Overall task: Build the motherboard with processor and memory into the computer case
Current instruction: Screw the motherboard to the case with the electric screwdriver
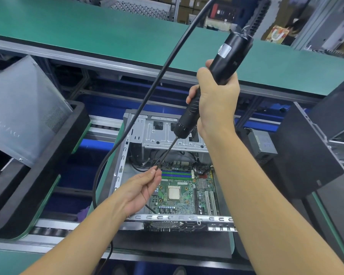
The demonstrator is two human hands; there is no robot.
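Note:
An open grey computer case [125,155] lies on the conveyor below me. Inside it sits the green motherboard [175,203] with a square silver processor [174,192] and blue and green memory slots [176,174]. My right hand [216,100] grips a black electric screwdriver [224,62], tilted, above the case. Its thin bit [167,152] points down and left. My left hand [141,190] pinches the bit's tip between thumb and fingertips, just over the motherboard's upper left corner.
A black cable [147,98] runs from the top of the view past the case's left side. Another case [28,116] stands at the left in a black cradle, and a dark one [314,147] at the right. A green shelf [107,32] spans the back.

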